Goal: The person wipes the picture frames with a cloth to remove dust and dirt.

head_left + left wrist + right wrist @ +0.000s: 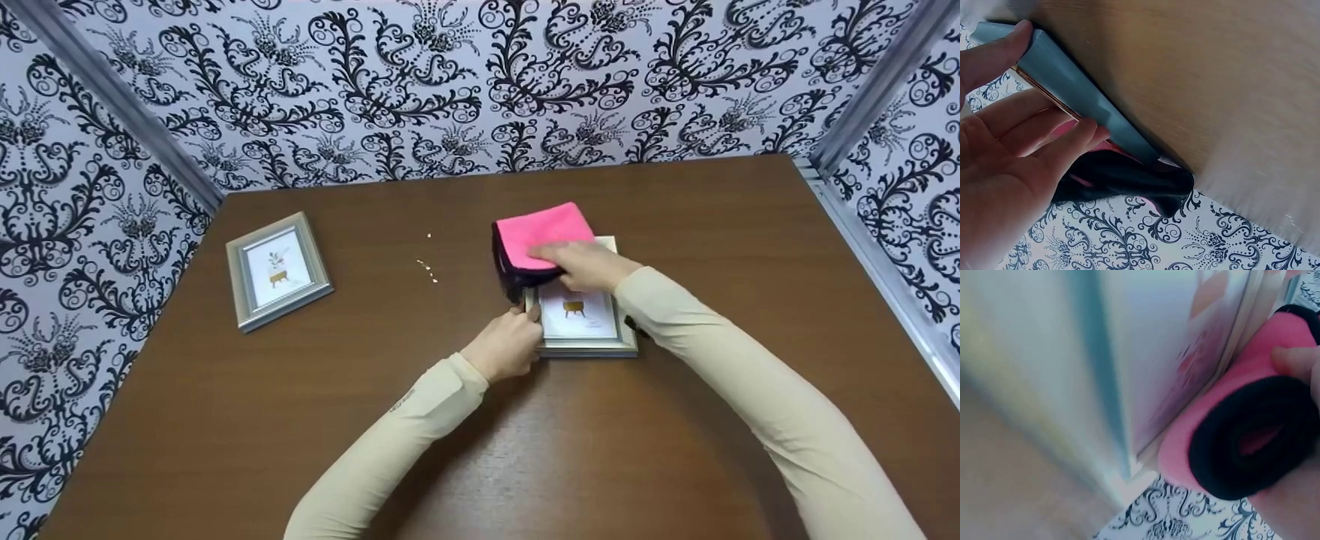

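Hands point(506, 343) point(581, 264) at frame point(586, 330); pink cloth point(544, 229) hides corner; flecks point(427, 268), second frame point(279, 271) leftward.

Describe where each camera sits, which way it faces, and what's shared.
Head: on the person's head, facing forward and down at the right picture frame and pink cloth; left hand, right hand and sleeves show.
Left wrist: on that wrist, facing the picture frame's edge; the left hand's palm side shows.
Right wrist: on that wrist, facing the pink cloth against the picture frame; part of the right hand shows.
Shared by wrist views: picture frame, pink cloth, wallpaper.
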Tool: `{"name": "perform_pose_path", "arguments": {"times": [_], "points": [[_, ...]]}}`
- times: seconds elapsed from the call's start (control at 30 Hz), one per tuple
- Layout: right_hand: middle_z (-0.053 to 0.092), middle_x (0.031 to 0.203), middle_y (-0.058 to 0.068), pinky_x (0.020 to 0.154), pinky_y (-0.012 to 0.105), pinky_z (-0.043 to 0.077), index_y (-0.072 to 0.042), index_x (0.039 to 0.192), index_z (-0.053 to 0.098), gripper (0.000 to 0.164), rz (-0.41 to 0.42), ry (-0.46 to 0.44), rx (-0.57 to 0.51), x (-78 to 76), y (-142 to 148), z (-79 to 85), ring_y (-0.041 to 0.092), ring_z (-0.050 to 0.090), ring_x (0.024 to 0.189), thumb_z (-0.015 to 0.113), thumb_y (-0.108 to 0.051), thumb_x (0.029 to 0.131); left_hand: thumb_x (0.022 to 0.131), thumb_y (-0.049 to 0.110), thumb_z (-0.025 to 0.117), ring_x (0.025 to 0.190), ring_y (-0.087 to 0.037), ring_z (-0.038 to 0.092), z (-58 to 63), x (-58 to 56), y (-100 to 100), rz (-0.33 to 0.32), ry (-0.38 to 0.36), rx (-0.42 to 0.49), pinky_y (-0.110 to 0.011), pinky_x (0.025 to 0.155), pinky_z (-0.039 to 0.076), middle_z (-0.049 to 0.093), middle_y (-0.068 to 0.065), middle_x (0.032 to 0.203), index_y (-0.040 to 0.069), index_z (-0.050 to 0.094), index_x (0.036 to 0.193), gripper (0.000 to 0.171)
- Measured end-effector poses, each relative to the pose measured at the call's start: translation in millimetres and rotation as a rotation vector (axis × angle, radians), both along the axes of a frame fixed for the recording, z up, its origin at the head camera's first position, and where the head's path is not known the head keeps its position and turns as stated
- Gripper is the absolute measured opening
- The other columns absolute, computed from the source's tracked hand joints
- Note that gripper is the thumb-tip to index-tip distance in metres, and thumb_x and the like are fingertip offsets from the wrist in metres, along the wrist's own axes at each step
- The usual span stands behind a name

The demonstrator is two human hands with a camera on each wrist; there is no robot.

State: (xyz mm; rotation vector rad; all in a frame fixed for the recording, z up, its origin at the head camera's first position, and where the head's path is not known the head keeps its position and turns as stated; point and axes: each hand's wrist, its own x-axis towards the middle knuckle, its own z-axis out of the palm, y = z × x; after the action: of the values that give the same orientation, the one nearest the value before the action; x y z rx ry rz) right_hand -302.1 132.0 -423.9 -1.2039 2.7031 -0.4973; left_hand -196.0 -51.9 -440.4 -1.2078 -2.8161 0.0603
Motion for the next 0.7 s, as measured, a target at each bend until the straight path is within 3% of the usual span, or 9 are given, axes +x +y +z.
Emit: {"name": "perform_pose_path", "arguments": {"times": [0.1,0.33,0.5,0.57,0.7], "points": [[0.045,0.141,0.022,0.11,0.049,0.028,-0.002,0.141,0.047,0.06,0.034,0.001,0.054,-1.3,12.4,1.8,0.038,0.039,0.132,0.061,0.007,0.083,0.072,0.018,0.082,0.084,-0.026,0.065,-0.2,0.6,-0.3,-0.004,0.008,0.006,-0.033,0.068,0.057,0.065,-0.008,0.095,0.008,0.071,0.081,0.017],[0.056,0.13,0.02,0.104,0.05,0.037,0.003,0.131,0.056,0.06,0.125,0.217,0.187,-0.5,39.1,8.3,0.039,0.049,0.123,0.065,0.016,0.073,0.072,0.016,0.081,0.086,-0.03,0.066,1.2,-0.1,0.1,-0.018,0.006,0.019,-0.036,0.068,0.058,0.062,-0.011,0.097,0.008,0.072,0.08,0.014],[0.06,0.126,0.02,0.094,0.051,0.046,0.001,0.126,0.06,0.05,0.011,0.261,0.298,8.6,48.7,12.1,0.038,0.056,0.115,0.068,0.006,0.077,0.073,0.017,0.08,0.097,-0.035,0.065,0.9,-0.9,1.3,-0.016,0.006,0.009,-0.038,0.073,0.058,0.064,-0.015,0.105,0.008,0.072,0.08,0.014],[0.064,0.116,0.021,0.084,0.053,0.05,0.002,0.119,0.063,0.043,-0.052,0.261,0.336,12.2,49.0,13.0,0.038,0.061,0.105,0.069,0.001,0.077,0.074,0.017,0.08,0.101,-0.037,0.063,1.0,-0.9,1.7,-0.011,0.002,0.005,-0.038,0.075,0.057,0.064,-0.017,0.107,0.008,0.072,0.082,0.014],[0.064,0.083,0.018,0.059,0.051,0.052,0.003,0.09,0.062,0.02,-0.139,0.301,0.354,18.7,43.5,12.5,0.036,0.062,0.075,0.07,0.0,0.072,0.074,0.017,0.08,0.102,-0.037,0.063,1.0,0.0,2.5,0.0,-0.001,0.001,-0.038,0.074,0.058,0.064,-0.017,0.108,0.008,0.072,0.083,0.015]]}}
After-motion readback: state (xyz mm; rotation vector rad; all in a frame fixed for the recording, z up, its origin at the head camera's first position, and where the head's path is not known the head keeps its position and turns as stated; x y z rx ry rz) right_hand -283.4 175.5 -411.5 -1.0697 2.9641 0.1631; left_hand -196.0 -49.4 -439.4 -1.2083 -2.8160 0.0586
